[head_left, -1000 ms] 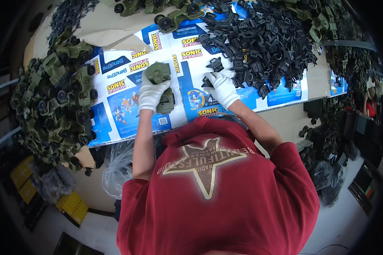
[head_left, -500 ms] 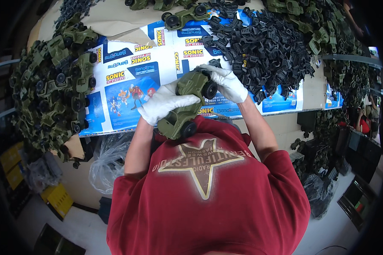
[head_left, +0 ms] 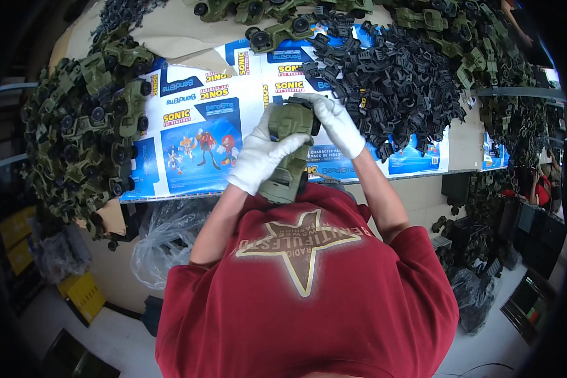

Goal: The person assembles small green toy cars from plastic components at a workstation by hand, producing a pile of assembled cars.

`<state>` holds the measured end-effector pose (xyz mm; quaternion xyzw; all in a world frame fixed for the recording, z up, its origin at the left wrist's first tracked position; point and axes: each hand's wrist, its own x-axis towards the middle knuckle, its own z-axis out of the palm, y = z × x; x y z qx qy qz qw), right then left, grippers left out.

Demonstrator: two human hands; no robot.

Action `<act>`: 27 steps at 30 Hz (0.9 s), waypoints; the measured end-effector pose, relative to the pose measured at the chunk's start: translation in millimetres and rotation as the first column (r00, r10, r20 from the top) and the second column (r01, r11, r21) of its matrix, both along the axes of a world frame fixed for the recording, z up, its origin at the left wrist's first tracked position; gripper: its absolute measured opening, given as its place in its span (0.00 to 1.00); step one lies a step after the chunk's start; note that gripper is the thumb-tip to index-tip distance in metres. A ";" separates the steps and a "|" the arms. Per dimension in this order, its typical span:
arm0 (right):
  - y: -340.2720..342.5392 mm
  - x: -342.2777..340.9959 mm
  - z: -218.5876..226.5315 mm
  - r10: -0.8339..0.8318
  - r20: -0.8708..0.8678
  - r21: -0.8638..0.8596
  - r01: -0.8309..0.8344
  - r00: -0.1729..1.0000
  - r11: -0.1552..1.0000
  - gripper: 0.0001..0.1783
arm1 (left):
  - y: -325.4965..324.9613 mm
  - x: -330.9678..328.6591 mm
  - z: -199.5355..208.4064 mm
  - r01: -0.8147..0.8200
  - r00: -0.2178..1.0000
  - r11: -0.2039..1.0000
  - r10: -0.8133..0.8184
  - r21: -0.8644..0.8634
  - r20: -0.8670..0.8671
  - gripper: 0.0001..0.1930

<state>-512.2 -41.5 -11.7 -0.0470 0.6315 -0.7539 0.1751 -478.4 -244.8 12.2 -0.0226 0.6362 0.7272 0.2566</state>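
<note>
My left hand [head_left: 258, 156], in a white glove, is closed round the side of an olive-green toy jeep [head_left: 285, 173], its thumb lying across the middle of the body. The jeep is held upended in front of my chest, over the table's near edge. My right hand [head_left: 337, 126], gloved too, grips the far end of the jeep with bent fingers. A dark piece [head_left: 302, 102] shows at that end under the right fingertips; whether it is a separate part I cannot tell. A black wheel shows beside my right fingers.
Printed blue and white card sheets [head_left: 201, 148] cover the table. A heap of black plastic parts [head_left: 403, 88] lies at the right, and olive toy jeeps [head_left: 85, 132] pile up at the left. More jeeps [head_left: 280, 34] lie at the back. A clear plastic bag [head_left: 164, 242] hangs below the table.
The jeep has turned from a slant to nearly straight, its near end swinging right and its near wheel going out of sight. My left hand has moved right with it; both hands keep hold.
</note>
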 end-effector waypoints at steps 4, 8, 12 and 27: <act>-28.6 7.6 0.7 -0.075 0.074 -0.135 0.084 0.994 0.987 0.21 | -4.8 -3.6 -19.9 -0.154 0.960 0.965 0.198 0.214 -0.198 0.47; -27.7 18.4 8.5 0.024 -0.297 0.330 0.079 0.955 0.941 0.31 | -5.3 -12.5 -33.7 -0.081 0.971 0.917 0.162 0.392 -0.178 0.51; -36.2 22.3 17.8 0.085 -0.546 0.433 0.193 0.834 0.881 0.48 | -7.7 -15.0 -24.0 -0.023 0.979 0.894 0.111 0.447 -0.172 0.51; -44.0 49.4 -14.4 0.032 0.030 0.042 -0.033 0.999 0.999 0.47 | -13.9 -29.1 -30.4 -0.306 0.894 0.947 0.320 0.094 -0.313 0.40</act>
